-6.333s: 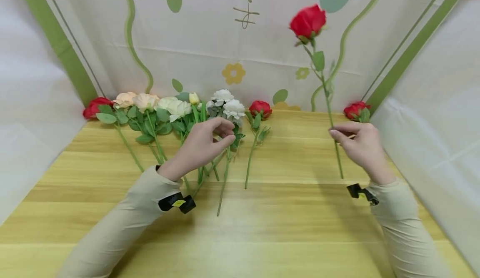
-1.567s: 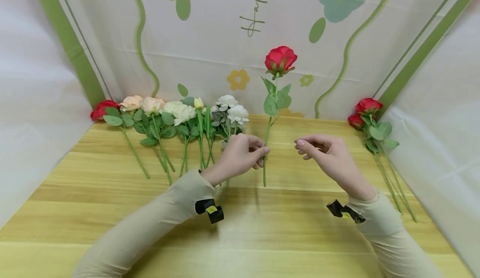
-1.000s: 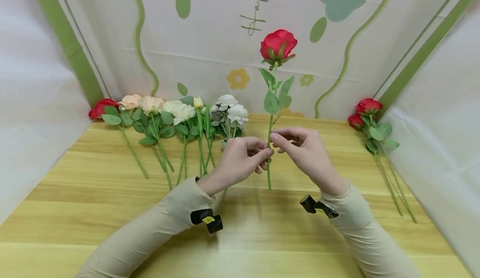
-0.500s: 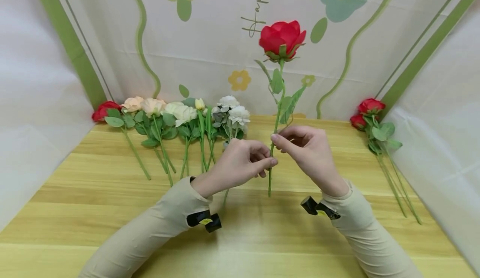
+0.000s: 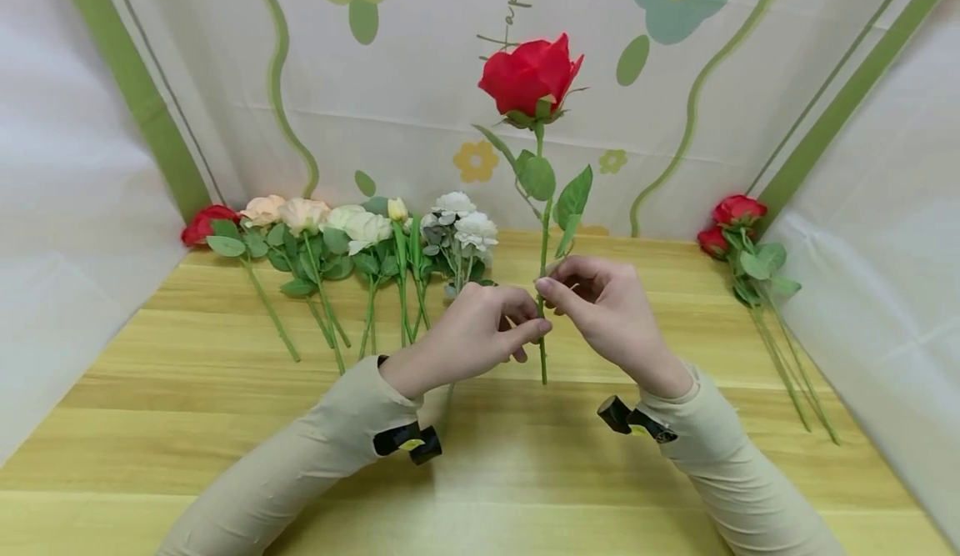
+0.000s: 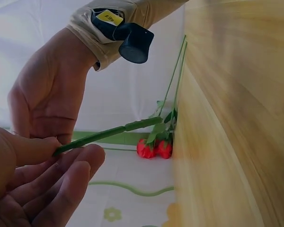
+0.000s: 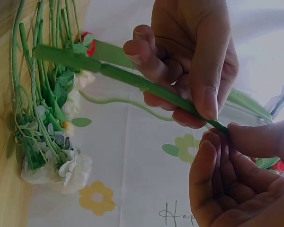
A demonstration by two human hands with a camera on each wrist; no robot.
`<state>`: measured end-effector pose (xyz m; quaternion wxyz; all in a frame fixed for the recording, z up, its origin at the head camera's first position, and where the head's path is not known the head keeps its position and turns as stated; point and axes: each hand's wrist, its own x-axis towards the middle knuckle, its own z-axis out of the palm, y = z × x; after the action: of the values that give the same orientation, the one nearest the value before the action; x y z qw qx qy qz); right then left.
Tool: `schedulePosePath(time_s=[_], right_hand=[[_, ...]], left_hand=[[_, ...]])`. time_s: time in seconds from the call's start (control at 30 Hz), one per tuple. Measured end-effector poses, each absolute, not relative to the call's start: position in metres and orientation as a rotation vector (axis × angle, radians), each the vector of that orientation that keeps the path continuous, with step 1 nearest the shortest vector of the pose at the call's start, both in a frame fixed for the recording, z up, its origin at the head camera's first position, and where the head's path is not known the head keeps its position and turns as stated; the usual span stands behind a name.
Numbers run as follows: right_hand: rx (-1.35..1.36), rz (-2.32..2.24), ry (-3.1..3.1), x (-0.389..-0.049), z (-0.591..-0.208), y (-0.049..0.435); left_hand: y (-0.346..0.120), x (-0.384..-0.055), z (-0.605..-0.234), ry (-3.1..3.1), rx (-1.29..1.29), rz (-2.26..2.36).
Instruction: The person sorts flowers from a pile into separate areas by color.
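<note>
A red rose (image 5: 531,81) with green leaves stands upright above the table, held by its stem between both hands. My left hand (image 5: 476,331) pinches the lower stem between thumb and fingers. Just above it, my right hand (image 5: 611,314) pinches the stem with thumb and forefinger. In the left wrist view the stem's cut end (image 6: 146,124) sticks out past the fingertips. The right wrist view shows the stem (image 7: 118,78) running through both pinches, the fingers of the two hands close together.
On the wooden table (image 5: 480,473) several flowers lie in a row at the back left: a red rose (image 5: 210,224), peach roses (image 5: 303,212), cream roses (image 5: 360,224), a yellow tulip (image 5: 397,208) and white flowers (image 5: 476,229). Two red roses (image 5: 738,210) lie at the right edge.
A red rose now lies beside the other at the right edge. The middle rose was lifted from the table; the right hand joined the left on its stem, and its bloom has turned.
</note>
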<state>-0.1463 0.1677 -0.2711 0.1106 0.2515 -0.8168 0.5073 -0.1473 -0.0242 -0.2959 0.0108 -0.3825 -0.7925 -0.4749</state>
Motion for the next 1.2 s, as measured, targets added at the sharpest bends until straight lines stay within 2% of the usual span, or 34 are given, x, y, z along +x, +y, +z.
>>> schedulePosePath(time_s=[0.87, 1.2], right_hand=[[0.751, 1.456, -2.459, -0.154, -0.277, 0.168], [0.664, 1.382, -2.515, -0.163, -0.283, 0.188]], left_hand=[[-0.034, -0.149, -0.29, -2.573, -1.096, -1.325], [-0.04, -0.155, -0.285, -2.759, -1.024, -1.149]])
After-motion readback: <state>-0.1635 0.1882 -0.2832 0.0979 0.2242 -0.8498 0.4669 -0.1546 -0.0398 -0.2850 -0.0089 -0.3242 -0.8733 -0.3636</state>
